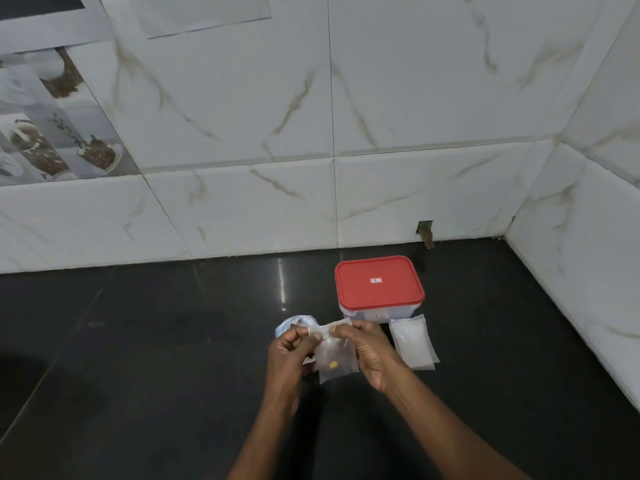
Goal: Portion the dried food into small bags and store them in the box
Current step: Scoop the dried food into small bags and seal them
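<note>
Above the dark bench [166, 358], the left hand [289, 355] and right hand [372, 351] both pinch the top edge of a small clear bag [335, 370] holding one yellow piece [332, 365]. Empty bags [414, 342] lie just right; behind them stands the box [394, 311], its red lid [379, 282] on.

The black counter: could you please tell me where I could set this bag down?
Bare counter spreads left of the left hand and right of the bag stack toward the side wall. Crowded between the red-lidded box, stack and right hand.
</note>
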`<state>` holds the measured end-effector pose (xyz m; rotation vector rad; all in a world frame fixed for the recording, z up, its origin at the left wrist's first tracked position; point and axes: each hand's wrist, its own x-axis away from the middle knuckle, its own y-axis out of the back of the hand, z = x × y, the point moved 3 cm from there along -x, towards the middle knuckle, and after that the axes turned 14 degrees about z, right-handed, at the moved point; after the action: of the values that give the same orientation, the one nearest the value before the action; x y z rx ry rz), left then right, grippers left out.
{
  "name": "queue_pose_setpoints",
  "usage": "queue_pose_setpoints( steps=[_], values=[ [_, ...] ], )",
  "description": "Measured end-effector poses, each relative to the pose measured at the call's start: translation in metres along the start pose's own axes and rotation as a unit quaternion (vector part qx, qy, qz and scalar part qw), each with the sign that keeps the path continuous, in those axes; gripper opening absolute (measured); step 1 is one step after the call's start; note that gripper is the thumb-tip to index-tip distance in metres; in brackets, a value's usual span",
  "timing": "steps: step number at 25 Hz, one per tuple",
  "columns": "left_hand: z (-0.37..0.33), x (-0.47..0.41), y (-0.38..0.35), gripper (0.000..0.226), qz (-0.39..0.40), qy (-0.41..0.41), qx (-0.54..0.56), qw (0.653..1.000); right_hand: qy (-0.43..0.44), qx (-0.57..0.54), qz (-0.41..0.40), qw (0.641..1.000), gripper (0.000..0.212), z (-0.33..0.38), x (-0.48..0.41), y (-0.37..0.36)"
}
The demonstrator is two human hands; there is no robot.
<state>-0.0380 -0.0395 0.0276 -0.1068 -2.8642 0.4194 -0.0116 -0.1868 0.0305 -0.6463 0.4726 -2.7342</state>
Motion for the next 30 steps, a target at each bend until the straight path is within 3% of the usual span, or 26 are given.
queue_pose_setpoints(
  steps=[8, 12, 16, 19, 23, 30],
  values=[
    [0.001, -0.007, -0.023, 0.012, -0.03, 0.015, -0.064, 0.997, -0.009, 0.075, 0.001, 0.997, 0.03, 0.001, 0.005, 0.01],
    [0.003, -0.01, -0.039, 0.025, -0.031, 0.014, -0.072, 0.997, 0.014, 0.107, -0.035, 0.994, 0.014, 0.004, 0.01, 0.018],
    [0.005, -0.01, -0.041, 0.014, -0.025, 0.004, -0.091, 0.996, 0.041, 0.121, -0.047, 0.991, 0.007, 0.005, 0.014, 0.028],
    [0.004, -0.006, -0.039, 0.01, 0.001, 0.0, -0.069, 0.998, 0.049, 0.107, -0.039, 0.992, 0.007, 0.004, 0.018, 0.037],
    [0.009, -0.004, -0.045, 0.03, -0.049, -0.006, -0.023, 0.999, 0.033, 0.065, -0.007, 0.997, 0.012, 0.0, 0.019, 0.04],
    [0.017, 0.0, -0.058, 0.008, -0.009, 0.005, 0.047, 0.999, 0.055, 0.074, -0.035, 0.995, 0.008, 0.004, 0.022, 0.037]
  ],
)
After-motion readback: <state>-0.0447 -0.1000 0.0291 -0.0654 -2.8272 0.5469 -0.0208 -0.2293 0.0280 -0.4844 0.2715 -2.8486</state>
